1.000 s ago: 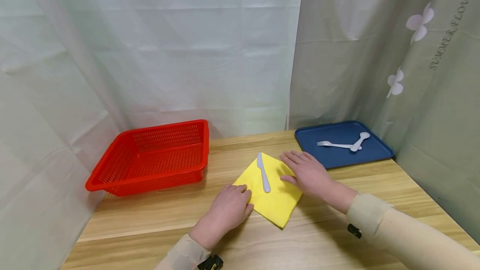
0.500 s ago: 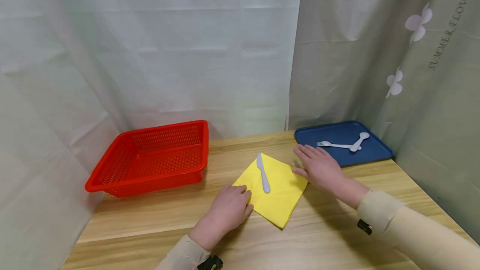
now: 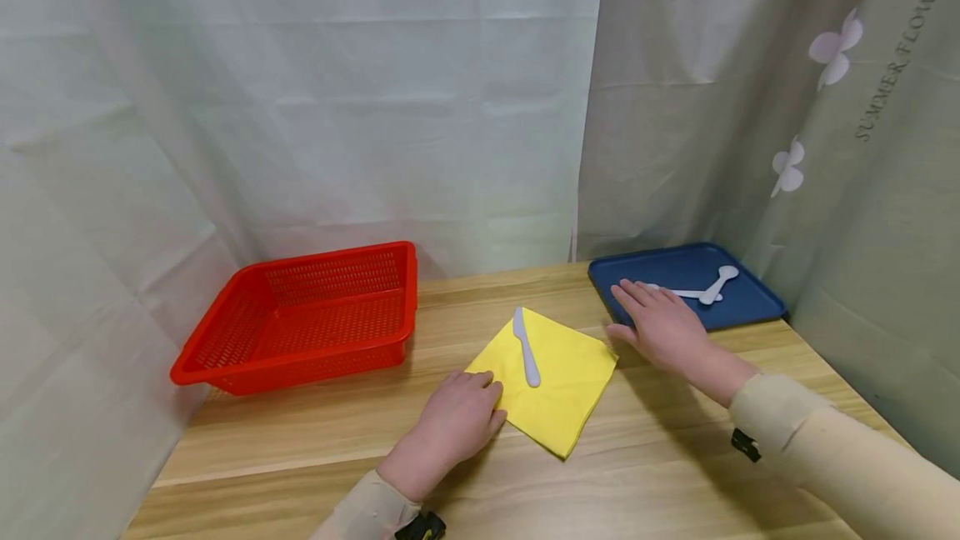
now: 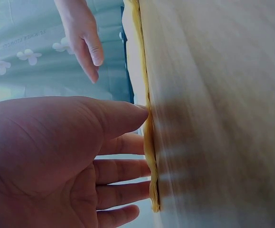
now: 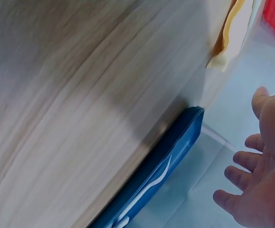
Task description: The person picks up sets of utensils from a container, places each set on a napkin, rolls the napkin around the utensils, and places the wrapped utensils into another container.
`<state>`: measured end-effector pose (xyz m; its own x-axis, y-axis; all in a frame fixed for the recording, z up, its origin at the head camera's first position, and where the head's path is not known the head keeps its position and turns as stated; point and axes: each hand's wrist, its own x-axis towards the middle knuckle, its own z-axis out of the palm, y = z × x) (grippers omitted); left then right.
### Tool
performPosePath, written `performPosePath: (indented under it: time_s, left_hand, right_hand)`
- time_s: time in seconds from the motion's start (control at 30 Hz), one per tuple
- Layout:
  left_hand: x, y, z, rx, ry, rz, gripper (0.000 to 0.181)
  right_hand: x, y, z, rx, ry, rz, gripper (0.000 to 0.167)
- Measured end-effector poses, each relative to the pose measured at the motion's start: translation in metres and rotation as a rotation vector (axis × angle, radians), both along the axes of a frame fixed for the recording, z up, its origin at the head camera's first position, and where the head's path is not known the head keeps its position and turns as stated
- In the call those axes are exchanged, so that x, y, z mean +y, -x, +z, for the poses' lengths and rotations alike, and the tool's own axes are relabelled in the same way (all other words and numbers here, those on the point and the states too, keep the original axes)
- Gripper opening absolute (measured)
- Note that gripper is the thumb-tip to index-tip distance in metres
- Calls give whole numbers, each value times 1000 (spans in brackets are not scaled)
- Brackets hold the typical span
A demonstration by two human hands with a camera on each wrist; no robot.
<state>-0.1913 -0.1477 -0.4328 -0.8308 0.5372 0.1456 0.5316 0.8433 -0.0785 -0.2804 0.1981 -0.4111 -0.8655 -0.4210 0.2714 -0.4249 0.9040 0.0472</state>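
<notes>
A folded yellow napkin [image 3: 570,382] lies on the wooden table with a white plastic knife [image 3: 528,352] on top. My left hand [image 3: 459,419] rests on the napkin's left corner. Its thumb and fingertips touch the napkin edge [image 4: 149,137] in the left wrist view, fingers extended. Between the napkin and the blue tray [image 3: 753,307], my right hand [image 3: 663,330] hovers with spread fingers, holding nothing. From the head view it covers part of the tray's near-left edge and the fork's tines. A white fork [image 3: 684,294] and a white spoon [image 3: 720,283] lie crossed on that tray.
A red perforated basket [image 3: 300,361] stands at the back left of the table. Pale curtains [image 3: 360,107] hang close behind and at both sides. Bare wood [image 3: 600,490] shows in front of the napkin.
My right hand has moved right and away from the napkin's right corner, toward the tray. That corner now shows uncovered and lies farther right. My left hand has stayed in place.
</notes>
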Motion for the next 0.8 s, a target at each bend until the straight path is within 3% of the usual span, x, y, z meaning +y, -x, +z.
performPosePath:
  time_s: [0.5,0.8]
  left_hand:
    - [0,0,3,-2,8,-1,29]
    - [1,0,1,-23,18,8,32]
  right_hand:
    - [27,11,8,-26,-11,-87,71]
    - [47,21,2,-63,6,-141,73]
